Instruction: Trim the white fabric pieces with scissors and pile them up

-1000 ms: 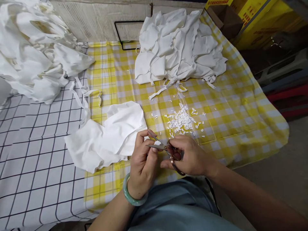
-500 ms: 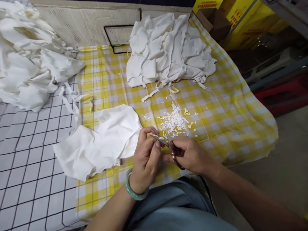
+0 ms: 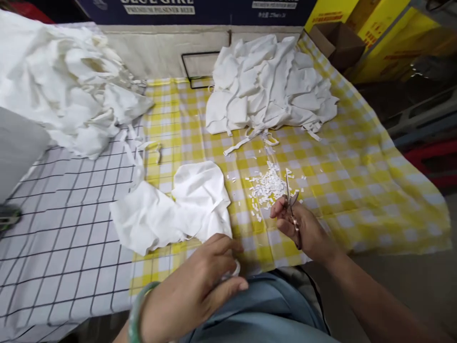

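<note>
A white garment (image 3: 203, 205) lies spread near the table's front edge. Over its lower right end, my left hand (image 3: 200, 281) is loosely curled round a white strap (image 3: 233, 272); the fingertips are partly blurred. My right hand (image 3: 303, 228) holds a pair of scissors (image 3: 292, 205), its blades apart and pointing away from me, with the handles in the fingers. Just beyond the scissors, a heap of small white cut pieces (image 3: 269, 183) is scattered on the yellow checked cloth (image 3: 350, 190).
Further back is a pile of white garments (image 3: 264, 90) with dangling straps. Another white heap (image 3: 71, 81) sits at the left on a black-lined white cloth (image 3: 71, 228). Behind stand a black wire frame (image 3: 187, 71), a dark blue carton (image 3: 214, 14) and a brown open box (image 3: 337, 45).
My hands have parted. The left moved down and left from the scissors, toward the garment's end; the right moved right, turning the scissors to point away. The camera view has shifted too.
</note>
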A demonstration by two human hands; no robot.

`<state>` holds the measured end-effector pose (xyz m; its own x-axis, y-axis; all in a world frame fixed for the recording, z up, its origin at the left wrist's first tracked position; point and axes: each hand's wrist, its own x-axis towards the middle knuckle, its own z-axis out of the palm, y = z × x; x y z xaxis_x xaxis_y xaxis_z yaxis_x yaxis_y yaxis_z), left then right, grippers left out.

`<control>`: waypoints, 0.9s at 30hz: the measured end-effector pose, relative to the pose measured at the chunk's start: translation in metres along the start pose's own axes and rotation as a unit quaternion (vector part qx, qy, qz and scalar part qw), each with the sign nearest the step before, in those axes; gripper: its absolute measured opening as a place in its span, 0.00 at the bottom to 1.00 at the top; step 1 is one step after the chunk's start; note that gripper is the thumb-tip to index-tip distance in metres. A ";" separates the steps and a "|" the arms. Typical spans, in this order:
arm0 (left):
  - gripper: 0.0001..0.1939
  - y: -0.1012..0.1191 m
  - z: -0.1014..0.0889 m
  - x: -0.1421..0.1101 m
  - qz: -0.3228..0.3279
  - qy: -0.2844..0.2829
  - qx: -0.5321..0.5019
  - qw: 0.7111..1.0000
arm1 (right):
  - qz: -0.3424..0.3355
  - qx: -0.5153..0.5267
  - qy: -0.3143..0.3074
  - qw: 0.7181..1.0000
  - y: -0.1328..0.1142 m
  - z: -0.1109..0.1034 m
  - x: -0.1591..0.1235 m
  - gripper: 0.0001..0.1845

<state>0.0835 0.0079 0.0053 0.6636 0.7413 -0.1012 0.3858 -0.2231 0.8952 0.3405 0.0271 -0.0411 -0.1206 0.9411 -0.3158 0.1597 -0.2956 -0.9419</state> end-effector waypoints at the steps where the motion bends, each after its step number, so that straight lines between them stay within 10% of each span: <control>1: 0.06 -0.001 -0.008 -0.011 -0.014 0.013 0.025 1.000 | -0.002 -0.021 -0.017 1.000 0.000 0.005 0.004 0.19; 7: 0.08 -0.048 -0.011 0.018 -0.091 0.296 0.141 0.940 | -0.054 -0.063 -0.002 0.997 0.005 0.047 0.034 0.14; 13: 0.08 -0.056 -0.002 0.050 -0.055 0.316 0.094 0.943 | -0.109 -0.130 0.014 0.985 0.001 0.085 0.056 0.18; 21: 0.14 -0.019 -0.020 0.007 -0.138 0.197 -0.356 0.903 | -0.216 0.047 0.003 0.975 -0.034 0.107 0.067 0.13; 27: 0.11 -0.012 -0.018 0.011 0.006 0.369 -0.163 0.915 | -0.124 0.138 -0.114 0.976 -0.043 0.121 0.050 0.14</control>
<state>0.0744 0.0301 0.0016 0.0057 0.9924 0.1233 0.0891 -0.1233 0.9884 0.2085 0.0674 -0.0300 -0.3422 0.9375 -0.0628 -0.1681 -0.1268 -0.9776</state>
